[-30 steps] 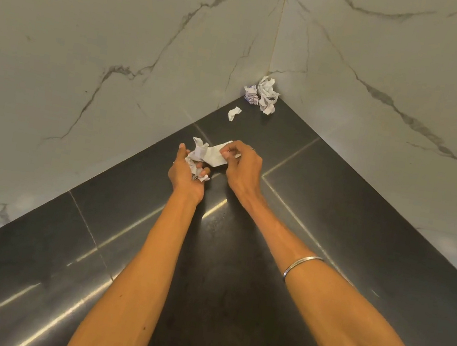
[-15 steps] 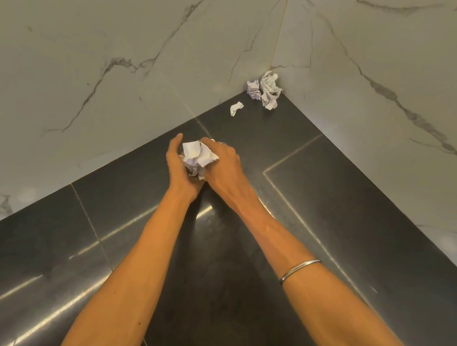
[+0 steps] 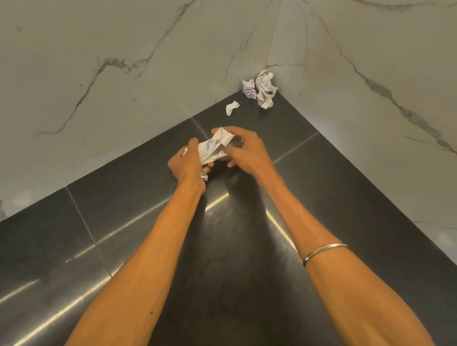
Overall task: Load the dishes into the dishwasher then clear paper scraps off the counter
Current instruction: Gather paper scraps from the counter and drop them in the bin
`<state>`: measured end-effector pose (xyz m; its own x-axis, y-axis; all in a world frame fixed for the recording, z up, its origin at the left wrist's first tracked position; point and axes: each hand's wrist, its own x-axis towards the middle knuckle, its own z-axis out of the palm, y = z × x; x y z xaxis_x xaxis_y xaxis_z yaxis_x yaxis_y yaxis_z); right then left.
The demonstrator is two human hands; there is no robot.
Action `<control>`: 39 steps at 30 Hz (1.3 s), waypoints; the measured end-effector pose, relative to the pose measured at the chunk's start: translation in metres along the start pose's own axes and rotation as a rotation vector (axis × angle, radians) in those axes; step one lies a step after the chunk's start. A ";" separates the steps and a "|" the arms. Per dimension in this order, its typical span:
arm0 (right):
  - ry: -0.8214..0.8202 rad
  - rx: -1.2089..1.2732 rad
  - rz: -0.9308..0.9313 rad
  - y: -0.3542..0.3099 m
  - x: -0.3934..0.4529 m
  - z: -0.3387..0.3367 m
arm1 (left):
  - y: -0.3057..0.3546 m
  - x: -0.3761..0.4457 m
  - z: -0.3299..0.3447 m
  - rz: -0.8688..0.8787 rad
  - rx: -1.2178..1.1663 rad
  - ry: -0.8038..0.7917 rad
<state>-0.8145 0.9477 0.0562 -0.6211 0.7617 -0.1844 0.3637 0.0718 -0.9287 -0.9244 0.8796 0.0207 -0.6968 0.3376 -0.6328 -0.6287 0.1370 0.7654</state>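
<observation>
A wad of crumpled white paper (image 3: 214, 146) is held above the black counter (image 3: 236, 264). My left hand (image 3: 188, 163) grips its lower part with curled fingers. Above it, my right hand (image 3: 244, 151) pinches the wad's upper end between thumb and fingers. A small white scrap (image 3: 231, 108) lies on the counter just beyond the hands. Two crumpled paper balls, one white (image 3: 265, 88) and one purplish (image 3: 249, 88), sit in the far corner against the wall.
Marble-patterned walls (image 3: 121, 51) meet at the corner and bound the counter on both sides. The glossy counter surface has thin seams and light reflections. A metal bangle (image 3: 324, 252) circles my right wrist.
My right hand has lifted off the paper wad from a closed press and now pinches its top end, stretching it upward. The left hand keeps holding the wad.
</observation>
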 end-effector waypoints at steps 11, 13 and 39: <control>0.444 -0.366 -0.046 0.002 0.058 -0.046 | -0.029 -0.013 -0.004 0.511 0.354 -0.132; 0.405 -0.515 -0.041 -0.001 0.073 -0.060 | -0.034 -0.017 -0.005 0.570 0.360 -0.139; 0.166 -0.293 0.054 -0.007 0.036 -0.042 | -0.033 -0.014 0.006 0.578 0.335 0.034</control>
<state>-0.8101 1.0020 0.0699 -0.4826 0.8623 -0.1535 0.5923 0.1922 -0.7825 -0.8922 0.8758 0.0051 -0.9033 0.4149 -0.1091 -0.0135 0.2267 0.9739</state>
